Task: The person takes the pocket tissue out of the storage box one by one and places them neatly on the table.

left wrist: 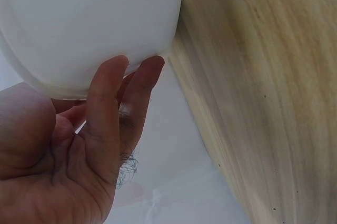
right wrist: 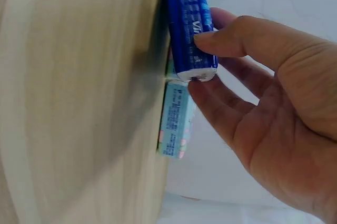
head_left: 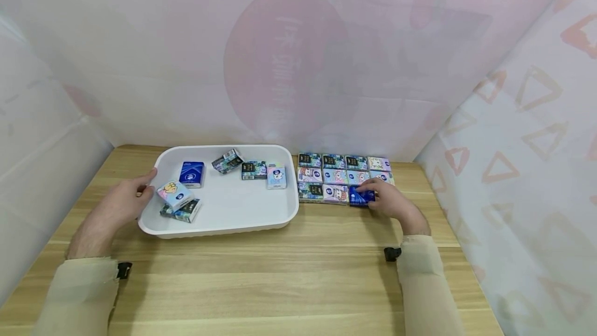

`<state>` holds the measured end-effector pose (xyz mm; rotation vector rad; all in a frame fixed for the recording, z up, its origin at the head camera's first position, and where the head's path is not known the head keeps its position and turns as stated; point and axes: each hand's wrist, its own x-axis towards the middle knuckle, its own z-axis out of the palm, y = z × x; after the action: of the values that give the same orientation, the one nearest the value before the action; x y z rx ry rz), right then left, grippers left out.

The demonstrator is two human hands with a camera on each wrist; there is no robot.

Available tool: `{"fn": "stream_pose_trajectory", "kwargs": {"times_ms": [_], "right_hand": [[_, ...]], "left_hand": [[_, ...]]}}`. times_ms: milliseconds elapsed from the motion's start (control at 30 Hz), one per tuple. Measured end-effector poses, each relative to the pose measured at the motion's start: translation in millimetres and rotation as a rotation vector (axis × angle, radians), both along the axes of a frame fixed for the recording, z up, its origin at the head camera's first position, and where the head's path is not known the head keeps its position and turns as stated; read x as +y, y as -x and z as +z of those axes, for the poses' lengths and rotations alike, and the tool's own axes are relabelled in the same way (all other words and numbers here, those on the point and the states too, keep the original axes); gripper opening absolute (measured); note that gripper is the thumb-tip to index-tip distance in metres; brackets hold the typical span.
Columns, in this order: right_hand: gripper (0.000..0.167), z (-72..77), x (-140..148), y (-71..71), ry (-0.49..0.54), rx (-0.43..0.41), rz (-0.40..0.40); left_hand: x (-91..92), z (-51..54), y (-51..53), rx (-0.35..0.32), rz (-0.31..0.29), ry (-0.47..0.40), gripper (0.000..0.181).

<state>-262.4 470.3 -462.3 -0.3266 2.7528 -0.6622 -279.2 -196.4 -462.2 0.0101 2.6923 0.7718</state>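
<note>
In the head view, my left hand [head_left: 122, 201] holds the left end of a white plastic tub [head_left: 233, 217]. The left wrist view shows that hand's fingers [left wrist: 105, 84] against the outside of the tub [left wrist: 95, 29]. Several tissue packs lie loose in the tub, among them a blue pack [head_left: 192, 174] and a pastel pack [head_left: 174, 195]. To the right, my right hand [head_left: 389, 200] pinches a blue tissue pack [head_left: 359, 197] at the front of a block of packs. Up close, thumb and fingers grip this blue pack [right wrist: 190, 29], which looks slightly tilted.
Patterned tissue packs [head_left: 334, 176] stand in rows against the tub's right side, near the back edge of the wooden table [head_left: 261, 289]. A printed pale sheet [head_left: 186, 66] rises behind, and another sheet [head_left: 527, 185] borders the right.
</note>
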Motion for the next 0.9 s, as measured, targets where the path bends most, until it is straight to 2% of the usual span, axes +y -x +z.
{"fn": "stream_pose_trajectory", "kwargs": {"times_ms": [133,267,733,900], "right_hand": [[0.052,-6.7,-2,1.8,-0.005,0.058,0.004],[0.052,-8.3,-5,2.1,-0.008,0.080,-0.015],[0.048,-0.2,-13,-0.4,-0.030,0.021,-0.120],[0.043,3.2,-11,-1.3,-0.054,0.008,-0.130]], "left_hand": [[0.1,0.0,0.9,-0.006,0.000,-0.003,0.068],[0.0,-0.1,1.5,-0.010,0.006,-0.005,0.069],[-1.5,1.2,-0.4,-0.004,0.005,-0.003,0.069],[0.2,1.2,-0.3,0.000,-0.003,-0.006,0.068]]}}
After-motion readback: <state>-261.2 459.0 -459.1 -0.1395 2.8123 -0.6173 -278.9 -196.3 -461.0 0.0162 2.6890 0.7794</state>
